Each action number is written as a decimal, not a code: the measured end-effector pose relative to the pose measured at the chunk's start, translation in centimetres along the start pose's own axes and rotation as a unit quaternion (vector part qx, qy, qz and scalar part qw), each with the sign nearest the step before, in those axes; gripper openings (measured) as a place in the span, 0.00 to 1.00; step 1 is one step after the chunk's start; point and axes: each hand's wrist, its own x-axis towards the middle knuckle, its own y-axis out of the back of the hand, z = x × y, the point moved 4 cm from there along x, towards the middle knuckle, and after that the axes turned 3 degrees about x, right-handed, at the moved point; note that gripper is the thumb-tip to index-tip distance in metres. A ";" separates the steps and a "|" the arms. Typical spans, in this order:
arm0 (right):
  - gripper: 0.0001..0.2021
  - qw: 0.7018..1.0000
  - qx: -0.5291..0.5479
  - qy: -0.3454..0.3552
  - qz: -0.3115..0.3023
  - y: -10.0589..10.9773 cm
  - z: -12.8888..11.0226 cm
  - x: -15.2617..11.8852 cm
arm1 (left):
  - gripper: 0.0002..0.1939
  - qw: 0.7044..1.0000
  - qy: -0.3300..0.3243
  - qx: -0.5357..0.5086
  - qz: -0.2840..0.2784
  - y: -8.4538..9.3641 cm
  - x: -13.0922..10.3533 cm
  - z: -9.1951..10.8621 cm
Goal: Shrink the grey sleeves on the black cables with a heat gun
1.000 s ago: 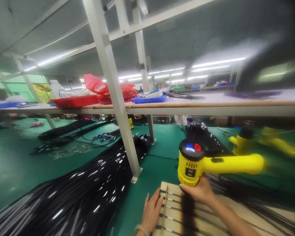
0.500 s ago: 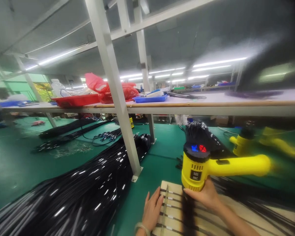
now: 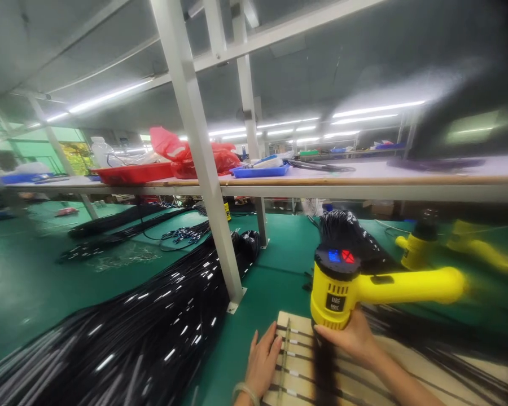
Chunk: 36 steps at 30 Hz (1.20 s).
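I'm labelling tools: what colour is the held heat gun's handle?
Yellow; the handle shows best in the head view.

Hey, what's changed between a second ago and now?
The yellow heat gun, held in the right hand, has shifted slightly right over the pale board. Nothing was visibly taken hold of or let go. The left hand stays at the board's left edge.

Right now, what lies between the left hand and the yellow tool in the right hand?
The head view shows part of a pale board there, with black cables and a thin rod across them.
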 end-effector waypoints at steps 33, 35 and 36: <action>0.14 1.000 0.004 -0.029 -0.009 -0.4 -0.2 0.2 | 0.28 1.000 -0.005 0.002 0.004 -0.1 0.0 -0.1; 0.13 1.000 0.000 -0.026 -0.003 -0.4 -0.5 0.2 | 0.28 1.000 -0.003 -0.001 0.003 0.0 0.0 -0.1; 0.13 1.000 0.002 -0.024 -0.002 -0.4 -0.6 0.2 | 0.29 1.000 -0.003 -0.002 0.002 0.0 0.0 -0.1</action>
